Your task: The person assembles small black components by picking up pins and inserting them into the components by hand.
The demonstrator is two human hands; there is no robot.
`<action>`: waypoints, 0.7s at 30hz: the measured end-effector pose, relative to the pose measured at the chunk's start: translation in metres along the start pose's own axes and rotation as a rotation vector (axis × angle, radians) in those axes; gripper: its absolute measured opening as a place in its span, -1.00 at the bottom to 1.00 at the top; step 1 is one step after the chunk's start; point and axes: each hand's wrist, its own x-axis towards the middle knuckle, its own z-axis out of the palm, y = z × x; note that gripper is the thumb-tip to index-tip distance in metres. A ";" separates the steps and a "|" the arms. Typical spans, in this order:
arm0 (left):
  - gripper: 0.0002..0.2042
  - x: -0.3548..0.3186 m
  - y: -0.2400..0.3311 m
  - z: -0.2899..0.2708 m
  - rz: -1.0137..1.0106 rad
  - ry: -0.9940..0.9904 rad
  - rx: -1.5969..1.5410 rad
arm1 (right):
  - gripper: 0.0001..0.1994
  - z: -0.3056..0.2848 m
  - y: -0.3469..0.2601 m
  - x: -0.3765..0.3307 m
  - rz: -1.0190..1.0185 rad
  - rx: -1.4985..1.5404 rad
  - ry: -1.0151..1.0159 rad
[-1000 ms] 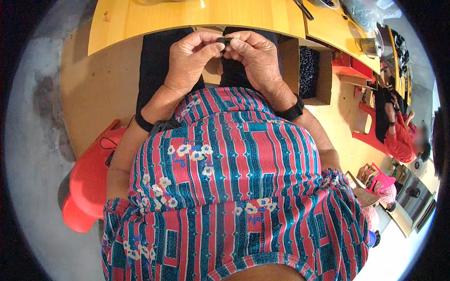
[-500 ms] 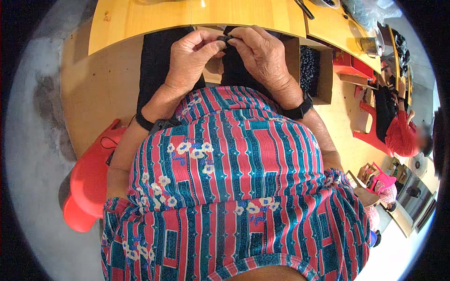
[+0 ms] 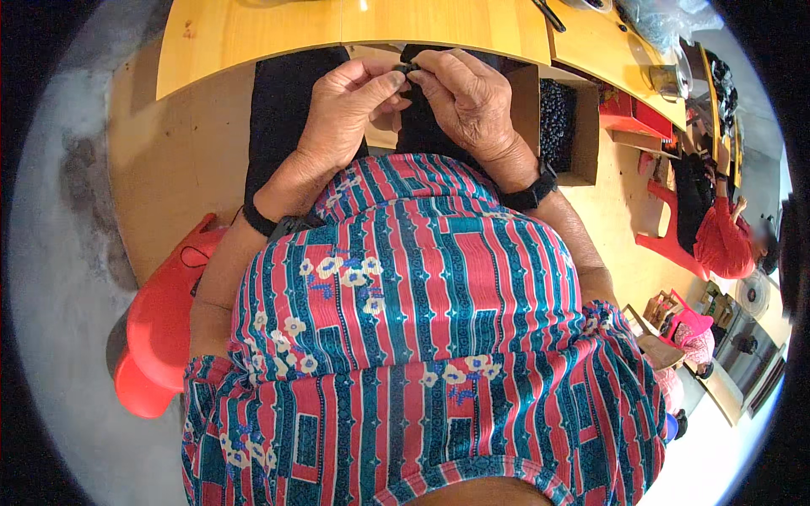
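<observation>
Pinched between the fingertips of both hands is a small black part (image 3: 407,67), too small and too covered to name more closely. My left hand (image 3: 353,105) grips it from the left with thumb and index finger. From the right, my right hand (image 3: 468,99) holds its other end with thumb and forefinger. Both hands are just off the front edge of the yellow wooden table (image 3: 439,32), above my lap. A black band circles each wrist.
Under the table at right stands an open box (image 3: 567,126) of small dark pieces. A metal cup (image 3: 666,82) and a black pen-like tool (image 3: 550,15) lie on the tabletop. A red stool (image 3: 164,316) is at left. Farther right sits a person in red (image 3: 724,240).
Both hands stay nearly in place on the black part. My right wrist has shifted slightly, and the fingers have moved a little.
</observation>
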 end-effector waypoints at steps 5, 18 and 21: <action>-0.84 0.000 -0.002 -0.004 -0.089 -0.011 0.016 | -0.82 0.002 0.002 -0.002 -0.030 0.001 0.033; -0.81 -0.002 0.003 -0.004 -0.062 -0.020 0.103 | -0.88 -0.009 0.006 0.003 0.178 0.238 -0.077; -0.82 -0.001 0.003 -0.006 -0.124 -0.053 0.086 | -0.86 -0.007 0.008 -0.001 0.268 0.381 -0.104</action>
